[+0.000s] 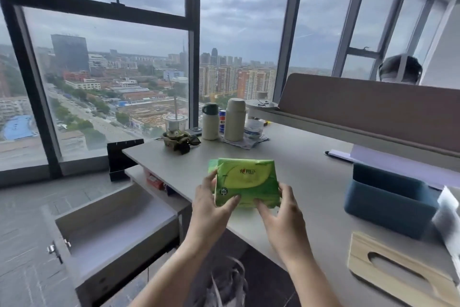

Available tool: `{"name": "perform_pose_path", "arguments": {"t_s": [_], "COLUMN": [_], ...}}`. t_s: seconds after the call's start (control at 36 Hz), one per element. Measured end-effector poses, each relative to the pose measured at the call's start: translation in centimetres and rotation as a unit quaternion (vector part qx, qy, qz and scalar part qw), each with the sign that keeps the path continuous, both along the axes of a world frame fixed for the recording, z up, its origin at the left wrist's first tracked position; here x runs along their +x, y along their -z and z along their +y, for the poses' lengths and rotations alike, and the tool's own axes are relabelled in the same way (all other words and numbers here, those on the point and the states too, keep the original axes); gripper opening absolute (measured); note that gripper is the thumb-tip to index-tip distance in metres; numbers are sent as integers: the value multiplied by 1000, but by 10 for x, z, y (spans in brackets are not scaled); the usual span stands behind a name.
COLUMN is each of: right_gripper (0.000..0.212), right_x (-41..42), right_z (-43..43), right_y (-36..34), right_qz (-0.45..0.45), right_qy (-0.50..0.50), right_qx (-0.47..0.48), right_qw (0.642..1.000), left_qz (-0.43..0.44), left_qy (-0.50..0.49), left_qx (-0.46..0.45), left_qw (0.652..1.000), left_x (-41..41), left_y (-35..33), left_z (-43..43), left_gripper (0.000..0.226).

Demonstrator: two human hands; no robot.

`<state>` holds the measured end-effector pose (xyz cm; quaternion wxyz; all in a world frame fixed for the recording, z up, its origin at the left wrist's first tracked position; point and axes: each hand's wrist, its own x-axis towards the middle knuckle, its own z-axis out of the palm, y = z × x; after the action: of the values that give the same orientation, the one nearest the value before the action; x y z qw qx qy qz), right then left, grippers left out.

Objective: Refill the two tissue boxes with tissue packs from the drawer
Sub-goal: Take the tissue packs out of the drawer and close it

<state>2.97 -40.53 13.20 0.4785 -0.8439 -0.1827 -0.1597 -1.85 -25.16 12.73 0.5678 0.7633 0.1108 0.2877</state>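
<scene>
Drawer (109,229) at far left: pulled out from under the desk (306,182), and I see only bare grey panels in the part that shows. To its right, I hold the tissue packs (246,182) above the desk's near edge, raised clear of the surface. They are wrapped in glossy green plastic with a lighter yellow-green leaf shape, red lettering across the upper face, and a small round emblem at the lower left corner. A second green edge shows behind the front pack on its left side. My left hand (211,209) grips the left side of the wrapper, thumb across the front, fingers behind. My right hand (281,214) pinches the lower right corner, thumb on the side, fingertips on the front face. Further right, the blue tissue box (388,204) sits open-topped on the desk. Nearest me at right, the wooden tissue box lid (398,272) lies flat with its oval slot upward.
</scene>
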Motion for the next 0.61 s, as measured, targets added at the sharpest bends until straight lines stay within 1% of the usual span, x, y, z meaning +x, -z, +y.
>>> {"name": "perform_pose_path", "arguments": {"t_s": [0.14,0.22,0.28,0.33,0.39,0.5,0.56,0.61], "right_gripper": [50,49,51,54,59,79,81,80], "right_x": [3,7,11,15,19,21,17,12], "right_z": [-31,-40,-43,-45,-45,-33,-22,-9], "right_y": [21,25,26,25,26,25,21,17], "right_qz": [55,65,64,66,70,31,-1,-58], "right_qy": [32,42,43,39,36,66,83,93], "right_qx": [-20,-39,-48,-53,-53,-73,-107,-148], "right_qw": [998,996,996,996,996,995,991,983], "left_qz": [46,65,73,79,86,93,90,80], "left_qy": [27,37,52,67,72,70,56,36], "left_qx": [26,3,-8,-1,4,13,20,19], "left_qw": [998,997,996,995,994,993,994,996], "left_x": [11,20,30,37,33,24,19,13], "left_y": [19,30,44,54,46,36,34,33], "left_z": [-26,-31,-27,-20,-19,-13,-5,7], "left_gripper": [80,84,81,76,70,57,53,51]}}
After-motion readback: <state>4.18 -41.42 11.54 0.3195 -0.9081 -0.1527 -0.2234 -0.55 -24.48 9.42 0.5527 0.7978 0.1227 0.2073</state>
